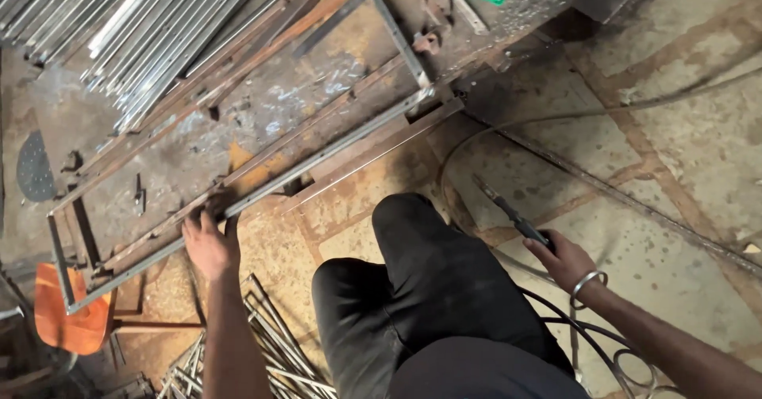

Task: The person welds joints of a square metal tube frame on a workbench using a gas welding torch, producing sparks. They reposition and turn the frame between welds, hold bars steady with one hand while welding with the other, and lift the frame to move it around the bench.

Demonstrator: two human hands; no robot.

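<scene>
- My left hand [210, 244] was closed on the metal frame [262, 189], steadying it on the worktop [317, 90].
- My right hand [565, 258] gripped the welding holder [512, 215]; next, I judged, it had to reach the joint.

You have no packages, labels, signs or screens in front of you here, neither on the table nor on the floor around it.
</scene>
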